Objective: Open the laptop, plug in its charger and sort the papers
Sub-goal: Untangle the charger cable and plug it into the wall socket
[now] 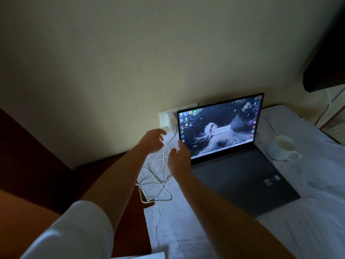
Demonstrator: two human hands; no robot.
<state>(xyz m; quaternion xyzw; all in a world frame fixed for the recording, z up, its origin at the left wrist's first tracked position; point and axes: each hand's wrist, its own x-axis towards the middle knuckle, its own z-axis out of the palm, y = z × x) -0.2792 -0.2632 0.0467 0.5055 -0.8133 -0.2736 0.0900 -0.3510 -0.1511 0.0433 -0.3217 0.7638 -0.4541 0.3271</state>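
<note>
The dark grey laptop (240, 172) stands open, its screen (220, 126) lit with a desktop picture. A white charger cable (158, 176) lies in loose loops on the papers (175, 217) to the left of the laptop and runs up to a white plug at the wall socket (167, 118). My left hand (152, 140) hovers just below the socket with relaxed fingers, holding nothing. My right hand (180, 158) hangs beside the laptop's left edge, fingers loosely spread, over the cable.
A white mug (282, 148) stands to the right of the laptop on more spread sheets (313, 212). The wall is close behind. A dark shelf or cabinet (326, 58) juts out at the upper right. The room is dim.
</note>
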